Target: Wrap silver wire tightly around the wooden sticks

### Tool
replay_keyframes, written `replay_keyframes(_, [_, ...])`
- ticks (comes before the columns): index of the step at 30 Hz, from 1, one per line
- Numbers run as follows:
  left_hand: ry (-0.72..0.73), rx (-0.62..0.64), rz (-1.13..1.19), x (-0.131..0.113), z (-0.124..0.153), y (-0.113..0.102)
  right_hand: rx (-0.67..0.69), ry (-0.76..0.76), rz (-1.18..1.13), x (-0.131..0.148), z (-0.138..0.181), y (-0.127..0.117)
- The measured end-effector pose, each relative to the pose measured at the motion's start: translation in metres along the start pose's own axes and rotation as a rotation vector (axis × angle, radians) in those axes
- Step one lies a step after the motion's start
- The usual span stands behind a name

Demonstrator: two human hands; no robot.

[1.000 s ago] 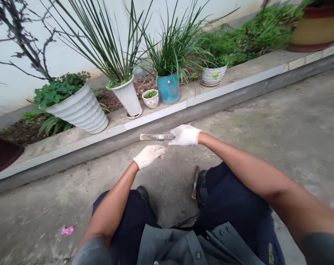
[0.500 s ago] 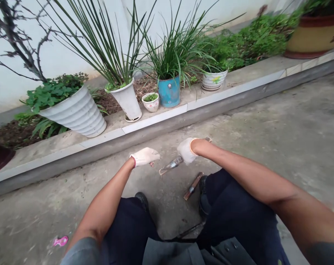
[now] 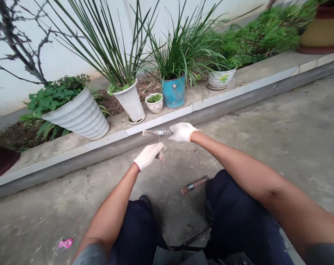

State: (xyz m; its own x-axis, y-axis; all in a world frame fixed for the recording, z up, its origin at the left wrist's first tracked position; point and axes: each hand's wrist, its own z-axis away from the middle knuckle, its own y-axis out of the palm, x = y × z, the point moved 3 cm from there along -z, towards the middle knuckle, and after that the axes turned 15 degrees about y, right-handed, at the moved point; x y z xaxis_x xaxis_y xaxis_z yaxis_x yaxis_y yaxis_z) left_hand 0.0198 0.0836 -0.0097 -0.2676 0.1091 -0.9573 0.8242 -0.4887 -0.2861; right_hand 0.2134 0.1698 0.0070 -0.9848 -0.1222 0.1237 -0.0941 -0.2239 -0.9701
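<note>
Gloved right hand clamped on one end of a wire-wrapped stick held level above the concrete floor, gloved left hand just below it, fingers pinched together on a thin wire hanging from the stick, second stick lying on the floor near the knees.

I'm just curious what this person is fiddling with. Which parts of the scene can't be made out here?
Head view, the only one:
- Stick in right hand: its held end hidden by the glove; the wrapping too small to identify.
- Left hand: fingertips curl around something hidden.
- Pink object: too small.
- Yellow pot: cut by the edge.
</note>
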Motion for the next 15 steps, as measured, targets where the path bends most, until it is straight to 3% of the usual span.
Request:
replay_keyframes(3, [-0.033,0.052,0.004,0.006,0.001,-0.002,0.077,-0.155,-0.159,-0.003,0.009,-0.009])
replay_keyframes(8, [-0.024,0.132,-0.062,0.019,0.005,-0.012,0.402,-0.32,-0.393,0.0,0.047,-0.018])
replay_keyframes(12, [-0.047,0.132,-0.238,0.021,0.005,-0.018,0.713,-0.374,-0.288,0.006,0.071,-0.001])
replay_keyframes(15, [-0.093,0.158,-0.386,0.016,0.004,-0.016,0.798,-0.334,-0.117,0.012,0.075,0.022])
